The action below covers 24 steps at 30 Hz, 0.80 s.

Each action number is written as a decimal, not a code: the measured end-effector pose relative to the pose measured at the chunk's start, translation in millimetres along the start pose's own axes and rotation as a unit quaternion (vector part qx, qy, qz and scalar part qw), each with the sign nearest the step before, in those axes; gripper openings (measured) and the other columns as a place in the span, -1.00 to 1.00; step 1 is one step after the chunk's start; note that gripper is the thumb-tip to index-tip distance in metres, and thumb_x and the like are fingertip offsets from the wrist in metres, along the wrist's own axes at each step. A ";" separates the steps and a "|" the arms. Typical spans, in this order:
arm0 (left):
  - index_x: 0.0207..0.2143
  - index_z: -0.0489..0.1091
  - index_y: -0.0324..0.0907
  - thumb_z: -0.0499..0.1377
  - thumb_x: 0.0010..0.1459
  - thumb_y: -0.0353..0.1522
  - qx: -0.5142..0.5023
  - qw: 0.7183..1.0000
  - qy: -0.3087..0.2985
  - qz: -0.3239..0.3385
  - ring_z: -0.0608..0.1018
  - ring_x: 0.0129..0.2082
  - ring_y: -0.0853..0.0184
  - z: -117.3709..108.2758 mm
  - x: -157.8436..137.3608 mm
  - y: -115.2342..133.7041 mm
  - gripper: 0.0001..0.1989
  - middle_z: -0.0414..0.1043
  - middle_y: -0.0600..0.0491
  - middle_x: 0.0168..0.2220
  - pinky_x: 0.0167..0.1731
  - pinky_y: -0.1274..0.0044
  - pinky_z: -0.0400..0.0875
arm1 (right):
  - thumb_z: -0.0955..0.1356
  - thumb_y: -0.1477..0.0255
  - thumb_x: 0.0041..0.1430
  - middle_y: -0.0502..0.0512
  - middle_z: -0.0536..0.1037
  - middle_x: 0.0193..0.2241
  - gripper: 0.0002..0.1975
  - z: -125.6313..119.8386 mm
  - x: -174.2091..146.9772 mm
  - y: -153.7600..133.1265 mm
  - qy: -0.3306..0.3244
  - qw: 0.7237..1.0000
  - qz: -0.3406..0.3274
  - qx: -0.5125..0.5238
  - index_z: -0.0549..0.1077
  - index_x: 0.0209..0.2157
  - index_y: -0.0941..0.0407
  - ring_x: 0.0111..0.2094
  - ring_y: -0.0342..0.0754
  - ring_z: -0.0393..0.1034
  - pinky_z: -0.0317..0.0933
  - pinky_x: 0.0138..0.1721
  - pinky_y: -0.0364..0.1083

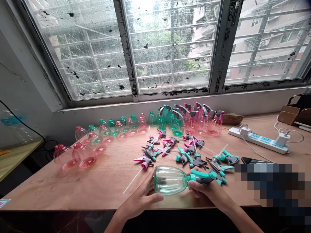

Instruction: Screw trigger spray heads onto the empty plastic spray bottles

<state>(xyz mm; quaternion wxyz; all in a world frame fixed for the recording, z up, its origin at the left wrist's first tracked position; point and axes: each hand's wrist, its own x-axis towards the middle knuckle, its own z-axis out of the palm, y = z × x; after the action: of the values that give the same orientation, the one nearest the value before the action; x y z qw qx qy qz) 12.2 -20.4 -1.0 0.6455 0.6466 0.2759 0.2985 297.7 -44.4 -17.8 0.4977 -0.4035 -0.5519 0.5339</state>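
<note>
A clear green spray bottle point(171, 180) lies on its side in the air above the table's front edge, base to the left. My left hand point(143, 195) is closed around the base end, thumb underneath. At the neck, my right hand point(206, 191) grips the teal and grey spray head point(202, 175), which sits on the bottle's mouth; whether it is fully tight I cannot tell. Just beyond, loose pink and grey trigger heads point(167, 147) and teal and grey trigger heads point(217, 161) lie in a pile, several with thin tubes.
Open pink bottles point(84, 155) and green bottles point(93, 129) line the left and back of the wooden table point(102, 187). Bottles with heads point(191, 124) stand at the back. A power strip point(259, 139), a phone point(255, 160) and a brown box point(295, 111) are on the right.
</note>
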 end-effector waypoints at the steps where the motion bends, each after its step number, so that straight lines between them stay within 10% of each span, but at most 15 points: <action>1: 0.46 -0.21 0.05 0.32 0.23 -0.28 0.002 1.000 -0.001 -0.003 0.08 0.43 0.01 -0.1 -0.2 0.1 -0.06 -0.10 -0.08 0.48 0.38 0.16 0.01 | 0.48 0.04 0.09 -0.07 0.41 -0.63 -0.59 0.0 -0.2 -0.4 0.000 1.000 0.002 -0.001 0.44 -0.52 0.09 -0.57 -0.11 0.29 0.20 -0.48 -0.11; 17: 0.46 -0.29 0.03 0.33 0.23 -0.29 0.013 1.000 -0.017 0.006 0.12 0.42 0.03 -2.8 0.9 -4.1 -0.01 -0.03 -0.12 0.46 0.38 0.19 0.03 | 0.48 0.10 0.12 -0.12 0.39 -0.64 -0.67 -1.9 1.0 1.9 -0.017 1.000 0.000 -0.009 0.42 -0.42 0.05 -0.60 -0.11 0.26 0.12 -0.51 -0.13; 24: 0.44 -0.32 0.19 0.29 0.26 -0.36 0.023 1.000 -0.008 0.017 -0.05 0.47 0.06 3.2 -1.2 6.7 -0.04 -0.29 0.04 0.51 0.40 0.20 -0.04 | 0.44 0.01 0.13 -0.07 0.39 -0.66 -0.57 0.5 -0.9 -2.2 0.004 0.999 0.002 -0.036 0.43 -0.51 0.08 -0.60 -0.09 0.28 0.16 -0.48 -0.09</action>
<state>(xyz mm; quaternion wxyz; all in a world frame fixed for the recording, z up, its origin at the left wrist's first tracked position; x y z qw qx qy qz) 13.6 -23.5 5.7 0.6273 0.6684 0.2662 0.2982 297.5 -45.7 -15.6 0.4840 -0.4239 -0.5678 0.5135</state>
